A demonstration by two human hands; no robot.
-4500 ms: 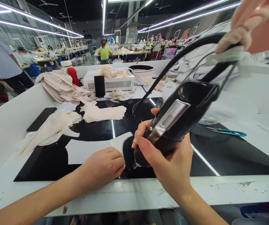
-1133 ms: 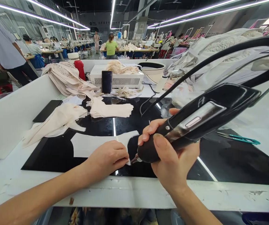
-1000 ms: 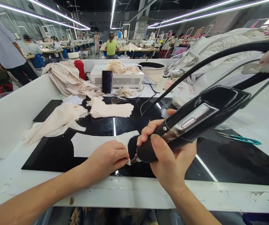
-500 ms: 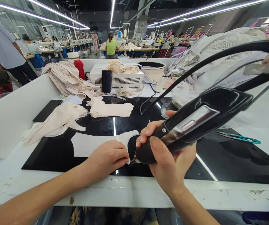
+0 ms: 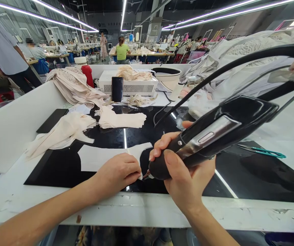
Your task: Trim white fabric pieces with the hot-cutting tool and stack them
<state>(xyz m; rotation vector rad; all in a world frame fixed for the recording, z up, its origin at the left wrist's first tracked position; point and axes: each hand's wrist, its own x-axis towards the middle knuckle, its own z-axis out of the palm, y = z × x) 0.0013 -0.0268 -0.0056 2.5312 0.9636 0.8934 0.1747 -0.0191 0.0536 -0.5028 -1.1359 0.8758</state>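
Observation:
My right hand (image 5: 187, 174) is wrapped around a thick black corded hand tool (image 5: 208, 136) with a silver switch panel, tilted down to the left. The narrow tip (image 5: 147, 175) of the tool is at the right edge of a pale fabric piece (image 5: 95, 158), beside my left fingertips. That piece lies on the glossy black board (image 5: 57, 169), its right part folded or overlapped. My left hand (image 5: 121, 171) is closed, thumb and fingers pinching the fabric's near right edge. Whether the tip touches the cloth is hard to make out.
A stack of cut fabric pieces (image 5: 122, 120), a loose fabric heap (image 5: 62, 131) and a black tablet-like slab (image 5: 52, 120) lie beyond. Teal-handled scissors (image 5: 264, 151) rest at right. A phone (image 5: 117, 89) leans on a vented white box (image 5: 134, 85). The tool's cable (image 5: 205, 80) arches rightward.

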